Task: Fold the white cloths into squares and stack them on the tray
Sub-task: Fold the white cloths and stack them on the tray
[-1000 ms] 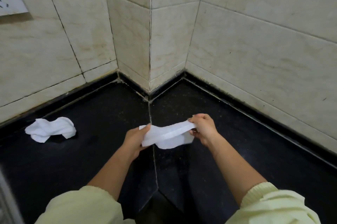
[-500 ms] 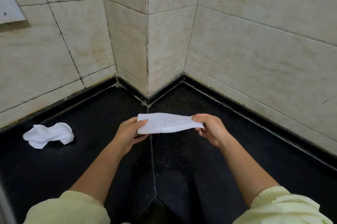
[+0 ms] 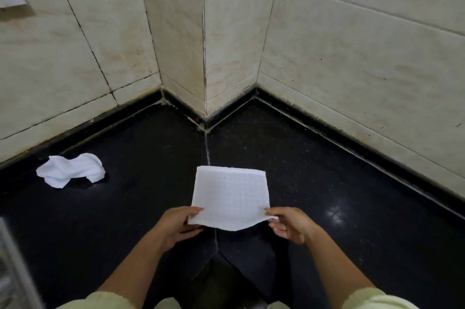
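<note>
The white cloth is spread open over the black tabletop right in front of the person. Its far edge lies square toward the tiled wall, and its near edge is lifted, sagging a little in the middle. The left hand has its grip pinched on the near left corner, and the right hand has its grip pinched the same way on the near right corner. To my eye this is the start of a fold, and the thing to get right is the match of edges. First take out the sag with a light stretch between the hands. Then carry both near corners forward together, at the same height, and lay them exactly on the far corners. The cloth looks thin and limp, so I'd expect it to slide or wrinkle if one hand leads. Press the crease flat before letting go. A second cloth lies crumpled well off to the left near the wall, not yet folded. No tray is plain to me; a pale metal edge shows at the lower left, but I cannot tell what it is.
</note>
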Action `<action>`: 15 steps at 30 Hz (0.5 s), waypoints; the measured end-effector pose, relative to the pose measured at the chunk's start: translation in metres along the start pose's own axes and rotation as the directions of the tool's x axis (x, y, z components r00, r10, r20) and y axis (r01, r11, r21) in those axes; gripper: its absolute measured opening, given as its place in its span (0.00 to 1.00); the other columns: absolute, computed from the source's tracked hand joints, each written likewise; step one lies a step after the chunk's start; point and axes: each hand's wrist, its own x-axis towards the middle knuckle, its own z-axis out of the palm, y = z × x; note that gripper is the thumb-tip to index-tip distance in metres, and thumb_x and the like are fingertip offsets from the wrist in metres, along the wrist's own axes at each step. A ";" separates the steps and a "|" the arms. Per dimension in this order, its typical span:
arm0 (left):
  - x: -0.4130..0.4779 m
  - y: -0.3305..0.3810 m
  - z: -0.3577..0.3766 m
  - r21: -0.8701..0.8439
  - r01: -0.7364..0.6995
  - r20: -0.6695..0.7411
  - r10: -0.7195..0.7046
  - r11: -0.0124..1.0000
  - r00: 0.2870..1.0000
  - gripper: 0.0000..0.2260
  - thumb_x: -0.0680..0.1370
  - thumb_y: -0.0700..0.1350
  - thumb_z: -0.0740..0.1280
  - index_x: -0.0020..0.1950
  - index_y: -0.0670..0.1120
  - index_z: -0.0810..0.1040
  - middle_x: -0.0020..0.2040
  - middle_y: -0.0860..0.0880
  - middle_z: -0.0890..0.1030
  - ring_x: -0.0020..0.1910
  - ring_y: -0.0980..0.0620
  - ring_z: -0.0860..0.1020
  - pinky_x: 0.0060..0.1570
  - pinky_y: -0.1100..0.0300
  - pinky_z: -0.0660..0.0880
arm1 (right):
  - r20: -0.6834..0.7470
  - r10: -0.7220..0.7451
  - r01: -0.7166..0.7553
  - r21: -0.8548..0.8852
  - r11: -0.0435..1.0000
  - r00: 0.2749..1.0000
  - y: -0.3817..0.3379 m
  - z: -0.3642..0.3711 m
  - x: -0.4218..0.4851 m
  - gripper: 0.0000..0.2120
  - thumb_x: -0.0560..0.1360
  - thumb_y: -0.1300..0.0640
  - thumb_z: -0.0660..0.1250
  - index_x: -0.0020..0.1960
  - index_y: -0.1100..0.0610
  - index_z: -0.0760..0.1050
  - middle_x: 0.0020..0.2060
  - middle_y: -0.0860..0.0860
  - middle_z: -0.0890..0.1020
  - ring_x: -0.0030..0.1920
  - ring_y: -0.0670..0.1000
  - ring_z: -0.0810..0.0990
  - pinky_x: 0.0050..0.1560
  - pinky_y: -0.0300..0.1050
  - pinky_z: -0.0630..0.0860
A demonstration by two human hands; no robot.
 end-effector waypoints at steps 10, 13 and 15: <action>0.016 0.028 -0.004 -0.170 -0.020 0.021 0.024 0.985 0.999 0.10 0.75 0.33 0.62 0.54 0.34 0.77 0.51 0.38 0.84 0.50 0.44 0.83 0.43 0.52 0.80 | 0.010 -0.099 0.091 0.312 0.946 0.995 -0.019 0.000 0.015 0.13 0.74 0.69 0.60 0.57 0.67 0.75 0.49 0.60 0.85 0.45 0.53 0.86 0.39 0.41 0.82; 0.026 0.034 0.001 0.067 -0.090 -0.035 0.092 0.994 0.995 0.10 0.74 0.39 0.71 0.54 0.37 0.80 0.48 0.41 0.85 0.46 0.46 0.84 0.39 0.55 0.81 | -0.104 -0.188 0.196 0.072 0.978 0.977 -0.027 0.006 0.020 0.08 0.75 0.63 0.68 0.53 0.66 0.79 0.42 0.57 0.86 0.42 0.52 0.86 0.41 0.40 0.78; 0.035 0.039 0.004 0.145 -0.143 -0.117 0.161 0.979 0.980 0.10 0.74 0.43 0.73 0.52 0.38 0.81 0.43 0.43 0.83 0.38 0.49 0.83 0.37 0.57 0.80 | -0.191 -0.241 0.241 -0.023 0.970 0.951 -0.031 0.008 0.028 0.07 0.75 0.62 0.70 0.50 0.65 0.80 0.33 0.53 0.84 0.31 0.48 0.81 0.34 0.38 0.74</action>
